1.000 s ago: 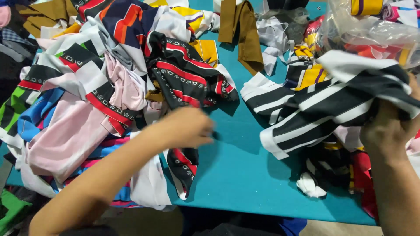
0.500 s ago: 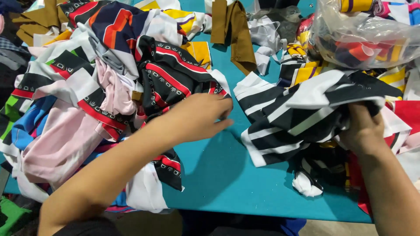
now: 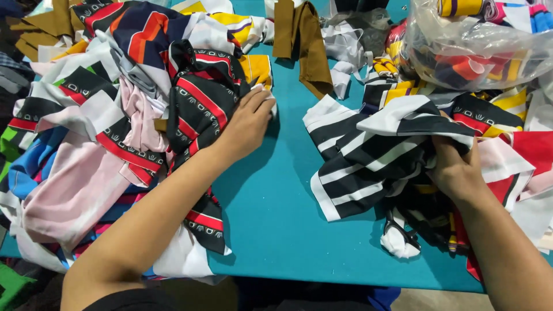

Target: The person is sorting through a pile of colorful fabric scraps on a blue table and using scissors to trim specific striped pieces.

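1. Across the teal desk (image 3: 276, 230), your left hand (image 3: 247, 124) rests on a black scrap with red bands (image 3: 201, 109) at the edge of the big heap on your left; your right hand (image 3: 455, 170) is buried in a black-and-white striped cloth (image 3: 363, 167) on your right, with bare desk between the two.

2. Both pieces look like thin, light offcuts: soft, limp, quick to crumple and slide over one another. Judging by the folds, neither would hold any shape when lifted, and loose ends could drag neighbouring scraps along.

3. The striped cloth is best taken where it already bunches under your right hand. The black-and-red scrap offers a free edge near your left fingertips, beside a yellow piece (image 3: 256, 69).

4. Your left fingers (image 3: 262, 101) lie loosely curled and nearly flat, pressing on the fabric with a pale bit of cloth showing at the tips; whether they pinch it cannot be told.

5. Your right fingers are closed into the striped cloth, gathering a fold; the tips are hidden inside it.

6. A brown strip (image 3: 305, 46) lies at the far side, and a clear plastic bag (image 3: 478, 46) of coloured scraps sits behind the striped cloth.
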